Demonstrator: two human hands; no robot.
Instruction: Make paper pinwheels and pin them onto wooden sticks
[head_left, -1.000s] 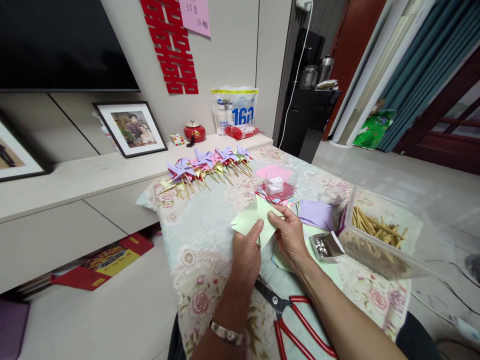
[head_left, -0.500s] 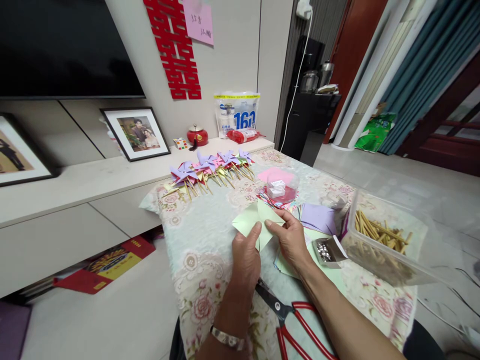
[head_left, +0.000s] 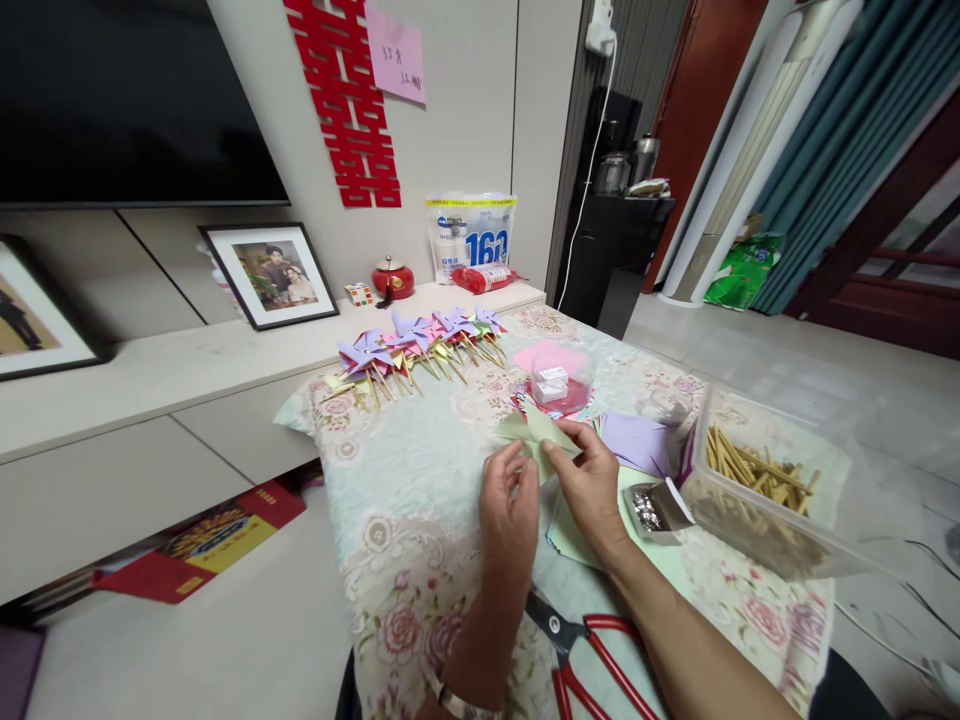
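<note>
Both hands are working one pale green paper piece [head_left: 536, 430] just above the worktop [head_left: 420, 480]. The left hand [head_left: 508, 505] is pinching its near edge with thumb and fingers closed narrow, and the right hand [head_left: 592, 480] is gripping the opposite side, so the paper is sitting between the two hands and a little beyond them.

The paper is looking thin and partly folded, so a hard pull from either hand is likely to tear it or crease it in the wrong place. If one pinch is slackening, the folds could be springing open.

Just right of the right hand a small open box of shiny bits [head_left: 651, 508] is lying, with a clear tub of sticks [head_left: 757, 480] beyond it; a sweeping wrist could be knocking the box and scattering its contents. The scissors [head_left: 581, 650] are lying near the forearms, blades toward the hands, where a dropped arm could be catching them.
</note>
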